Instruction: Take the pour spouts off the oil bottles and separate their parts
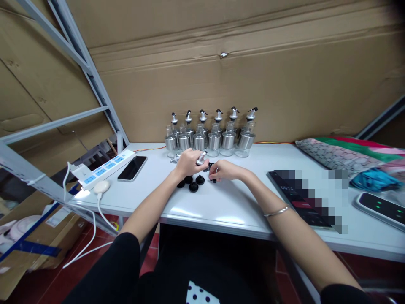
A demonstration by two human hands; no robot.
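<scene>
My left hand (189,163) is closed around a silver pour spout (201,158) with a black tip, tilted over the table. My right hand (225,170) pinches a small black stopper (213,180), mostly hidden by the fingers. A ribbed black piece (210,166) shows between the two hands; whether it is joined to the spout I cannot tell. Several round black stoppers (193,186) lie on the table just below my left hand. Another silver spout (174,158) lies behind my left hand, partly covered.
Behind my hands stand glass bottles with steel sleeves (199,141), the back row topped with pour spouts (234,113). A phone (132,168) and power strip (107,169) are left. A tablet (294,196), fabric bundle (341,156) and dark-topped device (384,209) lie right.
</scene>
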